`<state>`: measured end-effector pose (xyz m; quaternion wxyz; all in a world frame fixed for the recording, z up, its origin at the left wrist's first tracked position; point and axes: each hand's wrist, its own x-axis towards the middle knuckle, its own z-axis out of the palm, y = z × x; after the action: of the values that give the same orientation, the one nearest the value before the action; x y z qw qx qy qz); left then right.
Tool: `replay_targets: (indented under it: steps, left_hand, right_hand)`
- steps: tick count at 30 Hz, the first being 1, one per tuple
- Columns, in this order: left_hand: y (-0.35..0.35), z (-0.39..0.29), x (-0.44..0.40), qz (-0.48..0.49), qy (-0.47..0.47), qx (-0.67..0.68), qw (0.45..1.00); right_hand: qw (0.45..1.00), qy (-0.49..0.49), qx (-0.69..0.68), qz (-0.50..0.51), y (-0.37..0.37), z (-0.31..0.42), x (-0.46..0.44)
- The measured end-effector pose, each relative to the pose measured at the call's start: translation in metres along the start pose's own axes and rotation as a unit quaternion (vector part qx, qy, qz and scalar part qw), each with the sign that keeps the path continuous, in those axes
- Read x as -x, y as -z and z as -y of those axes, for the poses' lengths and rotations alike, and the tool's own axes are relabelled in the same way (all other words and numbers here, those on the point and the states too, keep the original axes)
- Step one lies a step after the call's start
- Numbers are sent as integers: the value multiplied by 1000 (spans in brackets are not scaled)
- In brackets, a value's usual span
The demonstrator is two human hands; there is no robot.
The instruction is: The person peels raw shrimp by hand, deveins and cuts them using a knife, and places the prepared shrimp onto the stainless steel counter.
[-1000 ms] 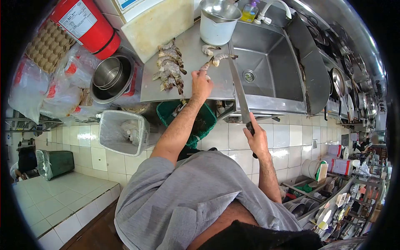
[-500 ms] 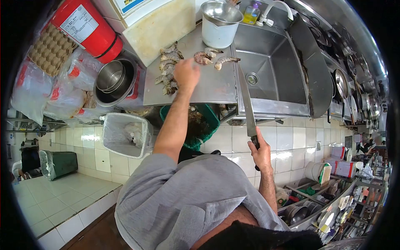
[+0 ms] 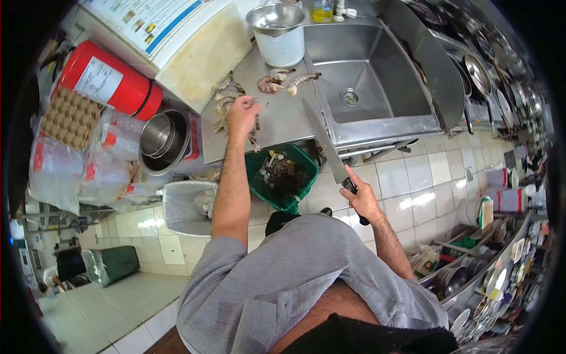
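Observation:
My left hand (image 3: 240,118) is over the raw prawns (image 3: 227,94) on the steel counter (image 3: 283,121). Its fingertips are drawn together; whatever lies between them is too small to make out. More prawns show just past my wrist, partly covered by the hand. Gripped by its black handle in my right hand (image 3: 362,199) is a large kitchen knife (image 3: 326,144), its long blade pointing up toward the counter's right edge, beside the sink. Set apart from the pile, a few prawns (image 3: 299,82) lie below a white bucket (image 3: 280,50) with a metal bowl (image 3: 275,17) on top.
Right of the counter is a steel sink (image 3: 365,82). A green bin (image 3: 257,180) with scraps stands under the front edge, beside a white bin (image 3: 177,206). At left are stacked metal pots (image 3: 141,159), a red cylinder (image 3: 88,79) and egg trays (image 3: 69,121). A cutting board (image 3: 203,56) leans behind.
The view has turned and shifted, so more of the green bin shows. My left hand's fingers have drawn together above the counter. The knife stays in my right hand.

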<state>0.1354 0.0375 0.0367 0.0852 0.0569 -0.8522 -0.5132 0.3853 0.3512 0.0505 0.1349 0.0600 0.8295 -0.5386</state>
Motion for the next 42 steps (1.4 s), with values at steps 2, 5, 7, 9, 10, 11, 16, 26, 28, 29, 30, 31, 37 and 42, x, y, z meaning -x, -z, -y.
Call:
replay_targets:
  steps: [2,5,7,9,10,11,16,26,28,29,30,31,37,42]
  left_hand:
    - [-31,-20,15,89,-18,10,996]
    - [-72,-13,36,163,-150,-139,965]
    - [-81,-4,48,206,-261,-239,912]
    - [-77,0,57,139,-279,-232,921]
    - [-71,1,57,134,-289,-237,918]
    - [-72,2,56,142,-292,-242,915]
    - [-91,0,39,96,-172,-150,969]
    - [-96,-19,25,227,-119,-155,954]
    - [-95,-19,22,234,-116,-153,953]
    - [-94,-20,21,238,-113,-150,953]
    - [-94,-20,20,238,-113,-151,953]
    - [-93,-21,20,241,-114,-157,951]
    - [-94,-20,16,246,-110,-161,949]
    - [-95,-17,12,258,-100,-149,949]
  right_hand:
    - [999,-18,-33,-8,-2,-5,2]
    - [996,-38,-80,-19,-5,-16,3]
    - [993,-43,-102,-36,-4,-21,5]
    - [990,-40,-125,-46,-3,-26,7]
    - [989,-36,-139,-43,-5,-29,10]
    - [987,-39,-147,-46,-6,-32,10]
    - [979,-35,-198,19,-10,-32,-2]
    - [962,-15,-272,31,-17,-33,-38]
    - [958,-5,-284,39,-20,-33,-46]
    - [958,-4,-285,39,-20,-33,-50]
    - [958,-7,-285,42,-21,-31,-53]
    - [958,-10,-284,44,-21,-30,-56]
    - [950,3,-307,51,-26,-38,-68]
    - [952,3,-300,59,-23,-35,-68]
